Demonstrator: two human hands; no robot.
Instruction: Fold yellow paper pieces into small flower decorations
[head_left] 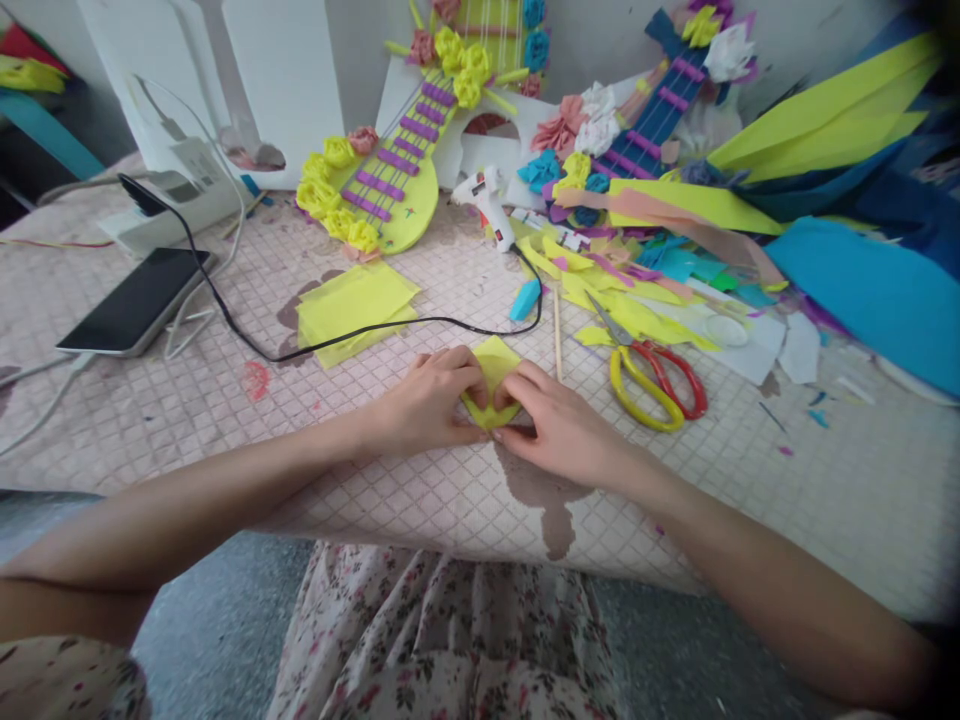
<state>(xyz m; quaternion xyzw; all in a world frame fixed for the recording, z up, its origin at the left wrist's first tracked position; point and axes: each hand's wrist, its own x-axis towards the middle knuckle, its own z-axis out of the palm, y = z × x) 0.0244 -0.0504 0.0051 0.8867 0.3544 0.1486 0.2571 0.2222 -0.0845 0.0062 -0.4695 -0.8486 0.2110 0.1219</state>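
A small piece of yellow crepe paper point(496, 362) lies between my two hands near the table's front edge. My left hand point(442, 398) pinches its left side, fingers curled and thumb close to the near corner. On the opposite side my right hand point(551, 415) grips the paper, with fingertips bent over it. Both hands nearly meet at the near corner, where the paper looks gathered. Just beyond my left hand rests a stack of yellow paper sheets point(352, 305). A thin wooden stick point(557, 335) and scissors point(652, 380) with yellow and red handles lie beyond and right of my right hand.
A black cord point(390, 324) crosses the table to a white glue gun point(489, 205). Flower-trimmed paper guitars point(409, 195) stand behind. Coloured paper scraps point(637, 310) pile up at right. A phone point(139, 300) and a power strip point(176, 205) sit at left.
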